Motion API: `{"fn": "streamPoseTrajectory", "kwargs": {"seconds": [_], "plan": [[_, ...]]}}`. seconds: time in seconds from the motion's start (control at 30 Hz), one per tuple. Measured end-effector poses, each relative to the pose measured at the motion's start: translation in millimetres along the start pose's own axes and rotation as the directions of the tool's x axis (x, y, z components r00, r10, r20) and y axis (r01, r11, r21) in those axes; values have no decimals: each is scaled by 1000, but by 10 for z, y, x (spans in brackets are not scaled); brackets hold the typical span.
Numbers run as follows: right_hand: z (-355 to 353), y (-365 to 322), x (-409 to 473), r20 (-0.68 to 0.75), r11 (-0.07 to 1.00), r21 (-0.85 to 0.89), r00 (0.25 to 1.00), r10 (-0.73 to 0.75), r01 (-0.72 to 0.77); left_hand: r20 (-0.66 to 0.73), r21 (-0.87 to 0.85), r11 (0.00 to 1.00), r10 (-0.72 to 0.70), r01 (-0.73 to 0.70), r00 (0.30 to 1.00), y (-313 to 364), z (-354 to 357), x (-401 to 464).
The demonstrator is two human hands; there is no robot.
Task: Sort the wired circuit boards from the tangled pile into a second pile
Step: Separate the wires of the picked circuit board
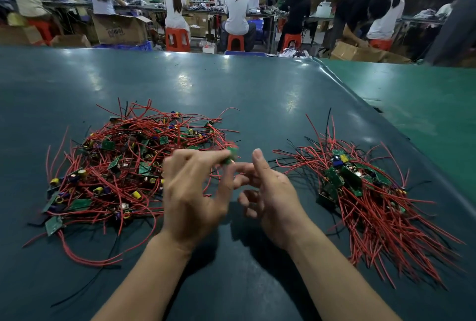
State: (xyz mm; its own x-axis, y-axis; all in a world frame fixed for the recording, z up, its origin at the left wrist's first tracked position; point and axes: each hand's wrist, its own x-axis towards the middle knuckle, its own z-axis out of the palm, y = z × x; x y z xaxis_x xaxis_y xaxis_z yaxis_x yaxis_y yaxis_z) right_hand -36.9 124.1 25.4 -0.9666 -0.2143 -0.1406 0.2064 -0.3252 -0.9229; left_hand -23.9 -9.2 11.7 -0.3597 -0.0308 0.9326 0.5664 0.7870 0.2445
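Observation:
A tangled pile (123,169) of small green circuit boards with red and black wires lies on the left of the dark table. A second pile (360,187), with its wires fanned toward the near right, lies on the right. Between them my left hand (190,189) pinches one small green board (230,157) at its fingertips, blurred, lifted just off the tangled pile's right edge. My right hand (268,192) hovers beside it, palm turned left, thumb up and fingers loosely curled, holding nothing.
The dark green table (231,89) stretches far ahead. A lighter green table (425,104) adjoins at the right. Beyond the far edge several people sit on red stools (177,39) at benches among cardboard boxes (121,28).

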Motion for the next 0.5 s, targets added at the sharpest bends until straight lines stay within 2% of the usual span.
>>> {"fn": "streamPoseTrajectory", "kwargs": {"seconds": [0.07,0.13,0.23,0.37,0.43,0.5], "plan": [[-12,-15,6,28,999,47,999,-21,20,100,-193,981,29,-9,995,79,34,-21],[-56,-47,9,34,994,82,997,-74,71,148,-300,953,-3,48,989,107,56,-25],[-117,-106,-5,41,984,123,990,-132,127,176,-352,922,-103,160,979,87,78,-25],[-122,-133,-16,-15,983,45,984,-175,175,223,-439,852,-204,285,953,96,84,-7],[-127,-135,-5,-76,982,66,982,-171,176,242,-462,798,-306,387,921,131,83,-6],[-137,-141,15,-126,979,105,979,-161,175,280,-507,695,-427,510,860,160,82,8]]}}
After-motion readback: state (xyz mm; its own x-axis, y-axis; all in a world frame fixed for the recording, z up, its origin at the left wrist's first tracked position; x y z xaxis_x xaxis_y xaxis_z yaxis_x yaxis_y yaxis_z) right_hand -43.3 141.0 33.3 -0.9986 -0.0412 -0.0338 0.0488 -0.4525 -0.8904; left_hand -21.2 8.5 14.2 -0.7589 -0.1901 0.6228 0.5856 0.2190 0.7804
